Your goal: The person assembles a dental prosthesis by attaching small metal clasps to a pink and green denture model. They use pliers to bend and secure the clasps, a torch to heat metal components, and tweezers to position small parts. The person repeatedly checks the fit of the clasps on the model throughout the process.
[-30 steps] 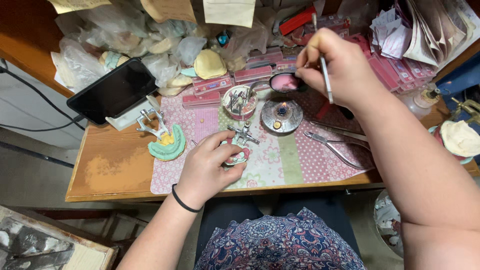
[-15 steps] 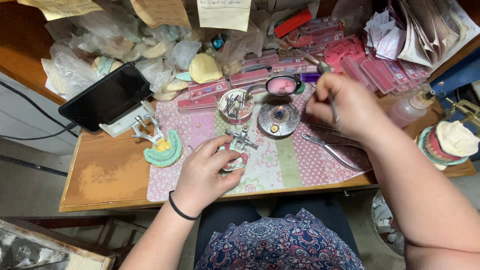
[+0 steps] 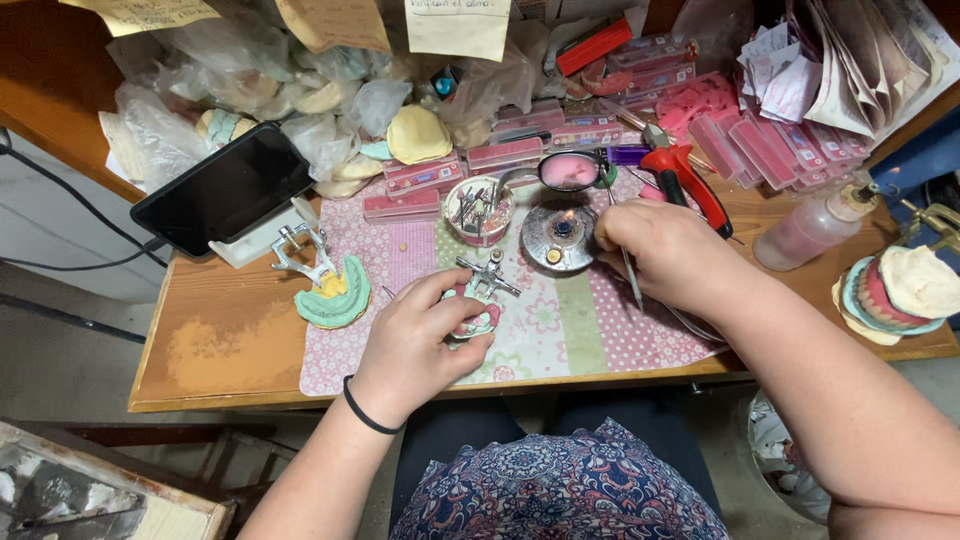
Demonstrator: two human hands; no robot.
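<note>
While the small flame burns in the round metal burner (image 3: 558,235) at the middle of the surface (image 3: 215,345), the right hand (image 3: 672,252) sits just to its right, fingers pinched together on a thin metal instrument (image 3: 631,278) whose shaft angles down toward the near edge. I can't make out the working tip; it's hidden behind the hand, on the flame side. The left hand (image 3: 418,340) is closed around a small dental model on a metal articulator (image 3: 478,300), near the middle of the patterned mat (image 3: 575,335), fingers curled over it and pressing it down.

By my read, this is the heating step: the tool held at the flame while the model waits just to the left. The next move looks like a short carry leftward, tip onto the model, and it calls for speed before the metal cools, plus a steady left hand.

Off to the left sits a second model in green wax (image 3: 332,298), near a dark phone (image 3: 222,188) propped on its stand. Red-handled pliers (image 3: 688,178) lie far right, beside a plastic squeeze bottle (image 3: 808,228).
</note>
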